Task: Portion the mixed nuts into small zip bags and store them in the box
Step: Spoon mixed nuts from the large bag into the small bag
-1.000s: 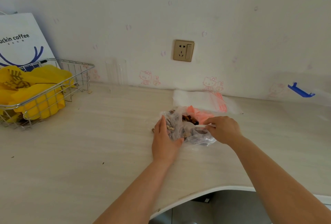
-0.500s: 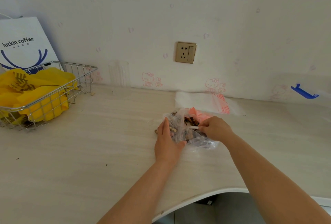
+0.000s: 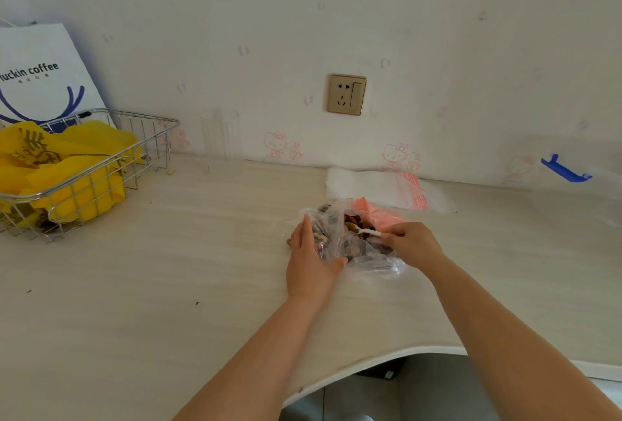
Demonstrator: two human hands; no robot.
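Observation:
A clear plastic bag of mixed nuts (image 3: 353, 245) lies on the pale wooden table, with a pink bag (image 3: 377, 215) under its far side. My left hand (image 3: 311, 259) grips the bag's left side, thumb curled round the near edge. My right hand (image 3: 415, 242) pinches the handle of a small white plastic spoon (image 3: 365, 230) whose tip is down among the nuts. Behind the bag a stack of small zip bags with red-striped tops (image 3: 380, 188) lies flat against the wall.
A wire basket (image 3: 101, 165) holding yellow bags stands at the far left, with a white coffee paper bag (image 3: 40, 74) behind it. A clear box with a blue latch (image 3: 565, 170) sits at the far right. A wall socket (image 3: 346, 94) is above the bags. The table edge curves in near my arms.
The right hand has drawn slightly back to the right, so more of the white spoon shows in the nuts. The left hand keeps its hold on the bag.

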